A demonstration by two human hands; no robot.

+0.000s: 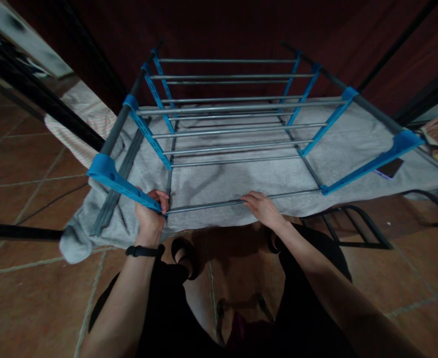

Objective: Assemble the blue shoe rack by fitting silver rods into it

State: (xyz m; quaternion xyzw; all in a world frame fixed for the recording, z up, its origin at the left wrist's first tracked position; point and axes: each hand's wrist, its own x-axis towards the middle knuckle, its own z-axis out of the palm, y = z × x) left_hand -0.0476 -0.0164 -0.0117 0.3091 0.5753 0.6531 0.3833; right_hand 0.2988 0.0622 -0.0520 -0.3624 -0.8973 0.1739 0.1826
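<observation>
A person is looking down from head height at a drying rack with grey metal rods and bright blue plastic brackets, standing on a floor of reddish-brown tiles. The rack has several levels of parallel rods stretching away from the viewer. A large grey towel is lying spread across a lower level, hanging over both the left and right sides and drooping at the near left corner.

The left hand is gripping the near left corner of the rack, fingers curled tight around the end of a blue bracket where it is meeting the nearest rod. A black band is sitting around that wrist. The right hand is resting further along the same near rod, close to its middle, fingers loosely bent and lying flat over the rod and the towel edge beneath it; whether it is actually clasping the rod is hard to tell.

A small dark flat object is lying on the towel toward the right, under a blue bracket. Dark red fabric is hanging behind the rack. Black metal bars are crossing the left side.
</observation>
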